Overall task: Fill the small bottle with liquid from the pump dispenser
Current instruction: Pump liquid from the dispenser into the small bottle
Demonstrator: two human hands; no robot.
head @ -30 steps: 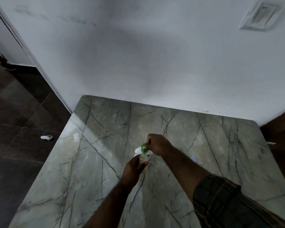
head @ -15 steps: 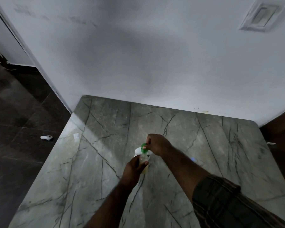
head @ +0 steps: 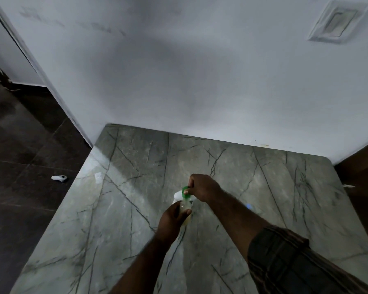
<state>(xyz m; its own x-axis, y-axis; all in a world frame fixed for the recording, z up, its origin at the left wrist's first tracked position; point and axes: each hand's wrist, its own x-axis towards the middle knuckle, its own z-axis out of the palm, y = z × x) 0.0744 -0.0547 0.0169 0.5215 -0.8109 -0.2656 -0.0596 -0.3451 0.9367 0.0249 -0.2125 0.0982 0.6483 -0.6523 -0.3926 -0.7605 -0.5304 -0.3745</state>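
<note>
Your left hand (head: 172, 219) is curled round the small bottle (head: 185, 207), with the thumb on one side of its clear body and the fingers on the other. It is near the middle of the marble tabletop (head: 123, 209). I cannot tell whether its base rests on the slab or is lifted off it.

Your right hand (head: 202, 187), at 1 o'clock from the bottle, has its thumb and fingers pinched on the green pump head (head: 184, 189) of the white pump dispenser (head: 177, 195). Most of the dispenser is hidden behind both hands.

The bottle's mouth is just beside the green head, at 6 o'clock from it. That is probably so the spout feeds straight into the narrow neck, while your left hand steadies the light bottle against the push of pumping. A pale yellowish liquid shows inside, so filling looks to be under way, though the level is too blurred to read.

Well apart, at 9 o'clock off the table's left edge, a small white object (head: 59, 178) lies on the dark floor.
</note>
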